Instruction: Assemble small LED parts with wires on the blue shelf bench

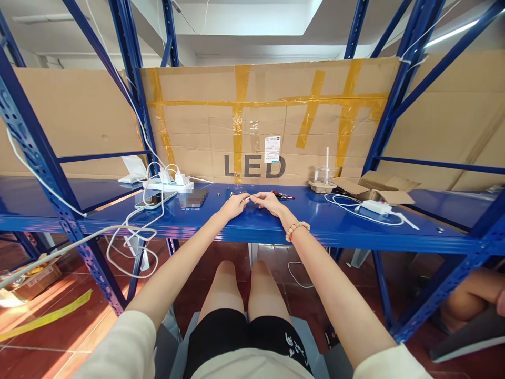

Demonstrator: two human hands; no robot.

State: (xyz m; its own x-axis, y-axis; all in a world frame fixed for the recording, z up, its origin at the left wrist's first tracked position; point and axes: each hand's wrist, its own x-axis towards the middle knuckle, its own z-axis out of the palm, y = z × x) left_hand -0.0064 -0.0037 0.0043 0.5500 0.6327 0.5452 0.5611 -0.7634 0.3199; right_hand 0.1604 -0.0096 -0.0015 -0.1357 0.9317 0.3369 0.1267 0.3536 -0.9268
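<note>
Both my hands meet over the blue metal shelf (197,225), fingertips almost touching. My left hand (235,204) is closed in a pinch around something small and pale that I cannot make out. From the other side, the fingers of my right hand (267,201) pinch at the same spot, and what they hold is too small to name. Several tiny parts (232,192) lie on the shelf just behind my left hand. Close behind my right hand is a red and black slim tool (282,195), its kind unclear.
At left stand a white power strip (168,185) with chargers, trailing cables, a phone (155,200) and a dark blurred block (193,198). To the right are a plastic cup (324,175) with a straw, an open cardboard box (374,187) and a white adapter (376,207). Cardboard (189,131) walls the back.
</note>
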